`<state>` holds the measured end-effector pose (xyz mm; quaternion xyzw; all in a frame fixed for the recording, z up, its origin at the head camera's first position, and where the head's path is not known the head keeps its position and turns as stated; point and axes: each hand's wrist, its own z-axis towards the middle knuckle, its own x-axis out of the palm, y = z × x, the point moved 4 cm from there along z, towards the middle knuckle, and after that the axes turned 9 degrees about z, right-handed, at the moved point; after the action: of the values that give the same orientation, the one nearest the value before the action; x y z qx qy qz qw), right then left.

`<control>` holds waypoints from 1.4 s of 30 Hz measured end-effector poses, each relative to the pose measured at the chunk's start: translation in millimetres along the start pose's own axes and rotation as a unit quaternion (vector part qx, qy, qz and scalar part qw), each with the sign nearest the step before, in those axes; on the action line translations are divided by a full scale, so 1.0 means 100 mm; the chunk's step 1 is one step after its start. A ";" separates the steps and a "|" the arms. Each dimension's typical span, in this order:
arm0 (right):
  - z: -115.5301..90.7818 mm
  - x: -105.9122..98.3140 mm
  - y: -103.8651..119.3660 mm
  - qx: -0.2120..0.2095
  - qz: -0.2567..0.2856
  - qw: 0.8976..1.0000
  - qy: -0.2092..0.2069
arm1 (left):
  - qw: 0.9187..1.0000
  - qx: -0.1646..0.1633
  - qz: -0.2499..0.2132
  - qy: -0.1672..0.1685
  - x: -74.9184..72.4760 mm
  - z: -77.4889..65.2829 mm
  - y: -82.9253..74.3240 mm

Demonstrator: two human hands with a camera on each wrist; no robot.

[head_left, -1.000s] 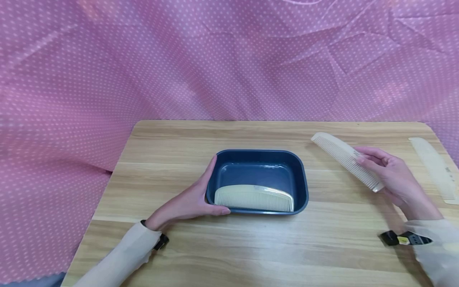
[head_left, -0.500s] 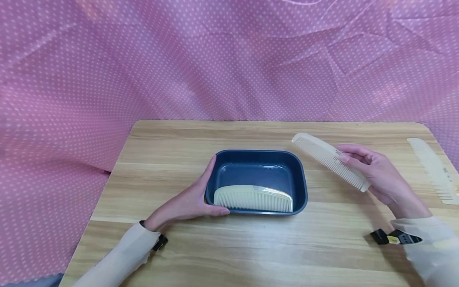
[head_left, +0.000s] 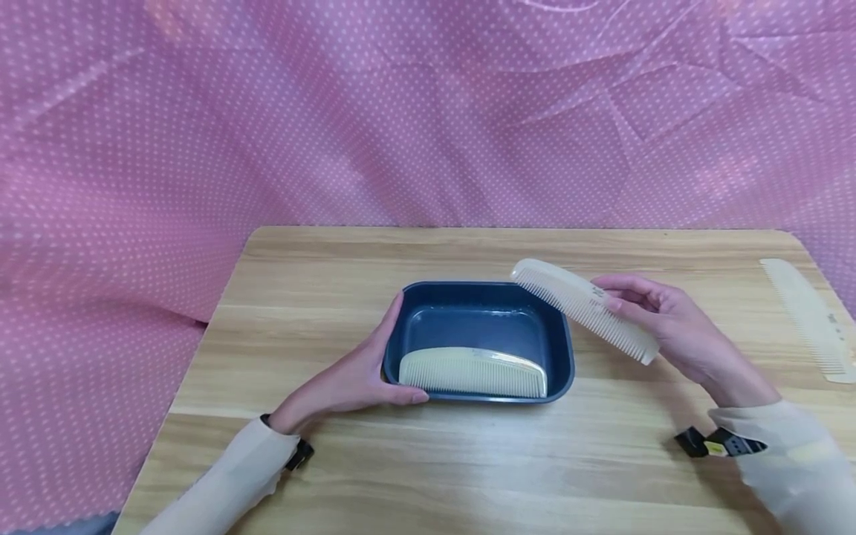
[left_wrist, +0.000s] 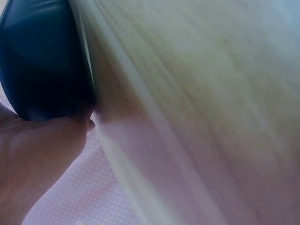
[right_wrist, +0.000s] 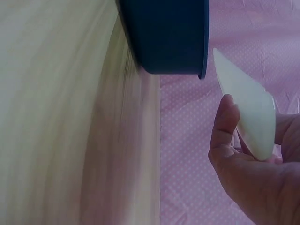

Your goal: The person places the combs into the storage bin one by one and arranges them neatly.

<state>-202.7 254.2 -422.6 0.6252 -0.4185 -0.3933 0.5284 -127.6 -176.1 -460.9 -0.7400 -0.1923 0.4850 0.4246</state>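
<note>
A dark blue rectangular box [head_left: 481, 327] stands at the middle of the table, one cream comb [head_left: 473, 371] lying inside along its near wall. My left hand [head_left: 357, 371] holds the box's near left corner, thumb along the front and a finger up the left side; the left wrist view shows this hand [left_wrist: 42, 150] against the box's end [left_wrist: 47, 61]. Pinched in my right hand [head_left: 669, 327] is a second cream comb [head_left: 582, 308], raised and slanted, its far end overlapping the box's back right rim. In the right wrist view, thumb and fingers grip this comb [right_wrist: 251, 108] beside the box [right_wrist: 164, 37].
A third cream comb [head_left: 805, 319] lies near the right edge of the wooden table [head_left: 468, 475]. Pink dotted cloth [head_left: 428, 111] hangs behind the table and along its left side.
My right hand has moved left with its comb, from the open tabletop to the right end of the box. The left hand and box stay in place.
</note>
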 end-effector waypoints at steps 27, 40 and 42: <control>0.09 0.57 0.15 -0.027 -0.061 0.997 0.048 | 1.000 -0.006 0.009 -0.005 -0.01 0.00 0.01; 0.16 0.80 0.20 -0.023 -0.070 0.995 0.067 | 1.000 -0.004 0.006 -0.002 -0.02 -0.01 0.00; 0.18 0.85 0.19 -0.028 -0.067 0.995 0.074 | 1.000 -0.006 0.002 -0.001 -0.01 0.00 0.01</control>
<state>-192.6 166.9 -410.0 0.6641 -0.3238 -0.3921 0.5481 -127.8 -177.3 -461.0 -0.7421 -0.1941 0.4858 0.4190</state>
